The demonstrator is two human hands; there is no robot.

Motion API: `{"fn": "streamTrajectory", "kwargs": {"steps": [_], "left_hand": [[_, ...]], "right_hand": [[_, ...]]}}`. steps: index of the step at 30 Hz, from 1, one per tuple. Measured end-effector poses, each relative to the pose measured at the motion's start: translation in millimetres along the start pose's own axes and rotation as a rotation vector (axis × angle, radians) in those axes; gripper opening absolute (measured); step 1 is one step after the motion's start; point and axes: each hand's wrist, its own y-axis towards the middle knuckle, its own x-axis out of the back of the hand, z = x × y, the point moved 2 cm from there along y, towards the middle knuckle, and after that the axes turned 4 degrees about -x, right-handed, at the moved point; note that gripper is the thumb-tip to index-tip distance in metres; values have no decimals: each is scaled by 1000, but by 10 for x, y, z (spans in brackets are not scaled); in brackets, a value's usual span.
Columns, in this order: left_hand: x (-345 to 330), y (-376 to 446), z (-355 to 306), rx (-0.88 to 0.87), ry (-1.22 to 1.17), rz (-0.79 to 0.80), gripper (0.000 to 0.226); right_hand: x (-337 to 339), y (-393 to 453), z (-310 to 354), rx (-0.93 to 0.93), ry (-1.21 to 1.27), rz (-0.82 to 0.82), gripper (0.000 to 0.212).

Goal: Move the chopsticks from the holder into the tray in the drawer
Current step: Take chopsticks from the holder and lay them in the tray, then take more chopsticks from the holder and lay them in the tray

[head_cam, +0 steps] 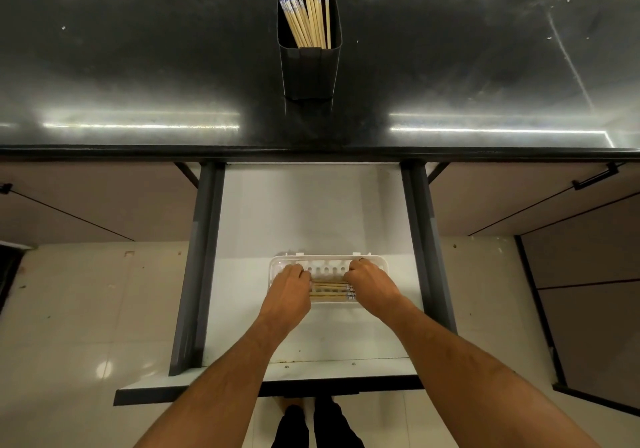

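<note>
Down low, left hand [289, 286] and right hand [369, 281] curled onto wooden chopsticks [330, 291] lying crosswise in slotted white plastic tray [323, 263].

Tray inside open white drawer [311, 212]; more sticks upright in dark squarish holder [310, 70], far on glossy black counter [138, 66].

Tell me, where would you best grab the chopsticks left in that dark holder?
Probably by their upper ends, coming from above. The chopsticks stand nearly upright in the holder on the counter; its walls hide their lower parts, so only the tops, leaning a little left, are free to pinch and lift out.
</note>
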Motion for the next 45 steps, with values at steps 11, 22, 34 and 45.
{"fn": "streamTrajectory", "kwargs": {"steps": [11, 22, 34, 45], "left_hand": [[95, -72, 9, 22, -71, -24, 30], [703, -177, -39, -63, -141, -481, 45], [2079, 717, -454, -104, 115, -650, 54], [3423, 1564, -639, -178, 236, -762, 53]], "right_hand": [[58, -27, -1, -13, 34, -15, 31], [537, -228, -36, 159, 141, -435, 17], [1997, 312, -178, 132, -90, -760, 55], [3520, 989, 74, 120, -150, -926, 52]]}}
